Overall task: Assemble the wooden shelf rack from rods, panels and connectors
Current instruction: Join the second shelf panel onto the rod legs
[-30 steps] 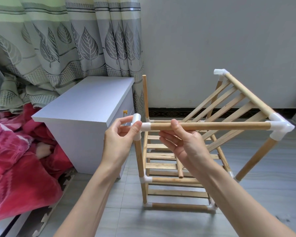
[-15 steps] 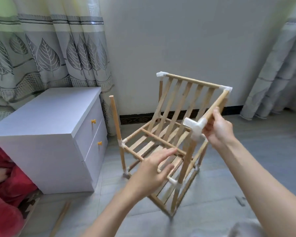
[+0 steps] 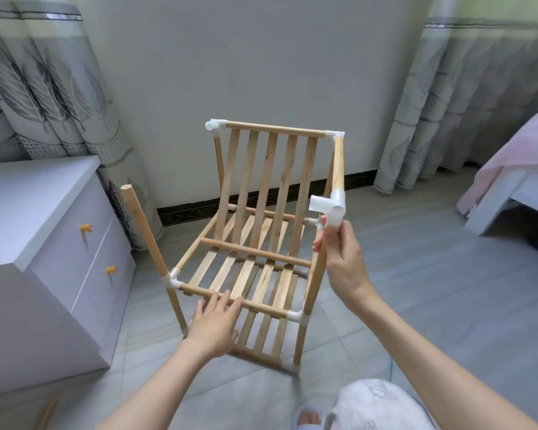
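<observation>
Wooden shelf rack [image 3: 255, 243] is standing on the grey floor [image 3: 432, 305] at frame centre, its top slatted panel [image 3: 271, 178] tilting up toward the wall. White cabinet [image 3: 44, 259] is sitting just beside it at left; a bed corner [image 3: 510, 181] is showing at right edge. Right hand [image 3: 342, 259] is gripping the front-right upright rod [image 3: 316, 274] just under the white corner connector [image 3: 330, 209], fingers curled round it. Left hand [image 3: 215, 324] is spreading wide, fingers straight, fingertips [image 3: 225, 297] touching the front middle rail [image 3: 230, 301]. A bare rod [image 3: 143, 234] is rising from the front-left connector [image 3: 173, 279], uncapped. A loose rod [image 3: 45, 414] is lying on the floor, lower left.
</observation>
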